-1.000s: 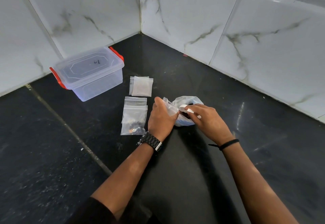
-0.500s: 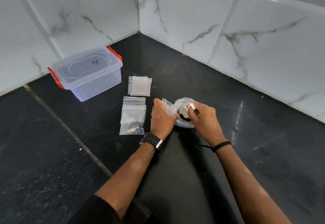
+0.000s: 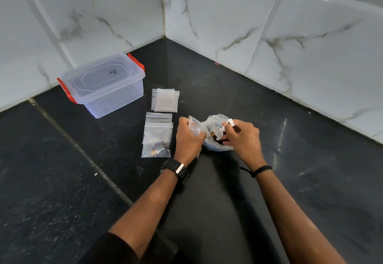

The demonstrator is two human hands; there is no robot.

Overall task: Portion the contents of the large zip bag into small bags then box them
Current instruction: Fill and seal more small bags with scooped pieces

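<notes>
Black stone floor meets white marble-veined wall tiles in a corner. On it the large zip bag [image 3: 215,137] sits crumpled, clear plastic with dark bits and white pieces inside, its mouth turned up toward the camera. It lies between the two hands, touching both. Left hand [image 3: 187,137] grips a clear small bag [image 3: 194,127] at its near-left edge; right hand [image 3: 241,137] pinches a white piece [image 3: 230,122] above the mouth. Its long axis cannot be told.
</notes>
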